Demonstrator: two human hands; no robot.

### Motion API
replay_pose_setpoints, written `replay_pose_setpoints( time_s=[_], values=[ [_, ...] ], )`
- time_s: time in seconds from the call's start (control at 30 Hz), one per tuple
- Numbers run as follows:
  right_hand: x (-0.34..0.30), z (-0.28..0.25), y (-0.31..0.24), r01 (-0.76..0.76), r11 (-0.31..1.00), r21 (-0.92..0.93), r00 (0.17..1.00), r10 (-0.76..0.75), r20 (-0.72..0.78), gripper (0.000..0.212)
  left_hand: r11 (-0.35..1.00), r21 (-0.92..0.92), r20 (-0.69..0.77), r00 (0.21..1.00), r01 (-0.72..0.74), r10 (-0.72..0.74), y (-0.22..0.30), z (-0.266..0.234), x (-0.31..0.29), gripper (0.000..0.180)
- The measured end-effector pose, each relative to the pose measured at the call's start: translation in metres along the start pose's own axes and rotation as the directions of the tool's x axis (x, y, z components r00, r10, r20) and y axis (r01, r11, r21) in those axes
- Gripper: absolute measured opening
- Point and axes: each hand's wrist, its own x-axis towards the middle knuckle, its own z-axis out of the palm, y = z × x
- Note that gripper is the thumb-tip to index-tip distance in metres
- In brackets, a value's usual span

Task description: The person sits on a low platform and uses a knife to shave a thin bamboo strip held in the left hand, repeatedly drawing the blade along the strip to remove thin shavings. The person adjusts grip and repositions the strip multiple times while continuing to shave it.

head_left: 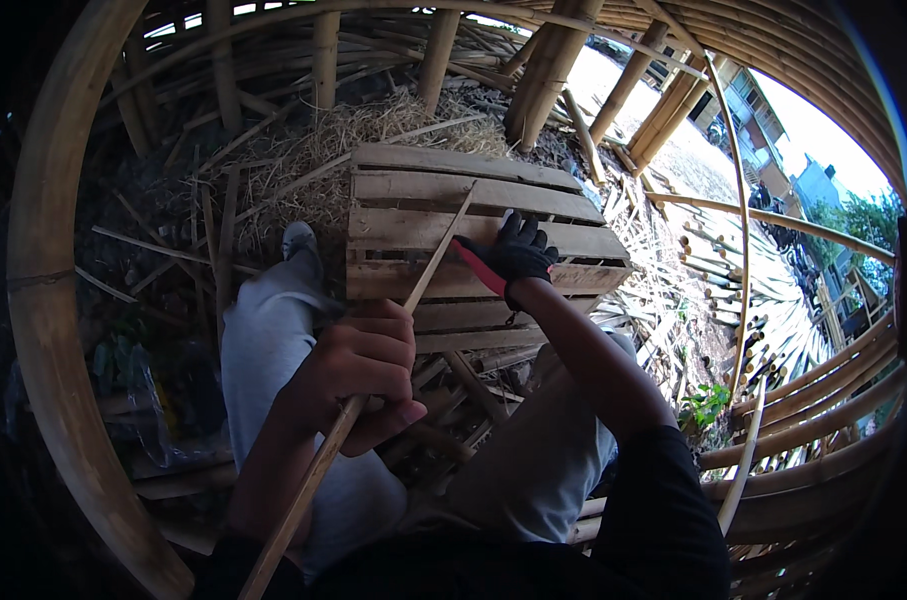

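Observation:
My left hand point(358, 370) is bare and closed round a long, thin bamboo strip point(441, 250). The strip slants from the lower edge up over a slatted wooden crate point(433, 222), its far tip above the upper slats. On my right hand point(513, 255) is a black glove with a red-pink side. Its fingers point away from me, somewhat apart, over the middle slats just right of the strip. I see nothing held in it, though the palm side is hidden. Whether it presses on the slats I cannot tell.
A curved bamboo pole point(53, 300) stands close at the left. Straw point(373, 135) and loose bamboo pieces litter the ground behind the crate. Several upright bamboo posts point(548, 75) rise at the back. To the right are cut bamboo poles point(708, 260) and a bamboo railing point(823, 410).

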Motion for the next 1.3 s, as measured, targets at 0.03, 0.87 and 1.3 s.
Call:
replay_pose_setpoints(
  time_s=[0.03,0.87,1.3],
  values=[
    [0.004,0.003,0.002,-0.003,1.0,0.021,1.0,0.003,0.019,0.122,1.0,-0.004,-0.004,1.0,-0.001,0.001,0.0,0.001,0.0,0.039],
    [0.022,-0.018,0.035,0.319,0.938,0.134,0.936,-0.291,-0.197,0.031,0.997,-0.083,-0.101,0.995,0.005,-0.013,0.001,0.008,-0.005,0.051],
    [-0.048,-0.074,-0.023,0.239,0.937,0.255,0.966,-0.257,0.039,0.038,0.964,-0.262,-0.134,0.991,-0.052,0.017,0.005,0.012,-0.003,0.069]
  ],
)
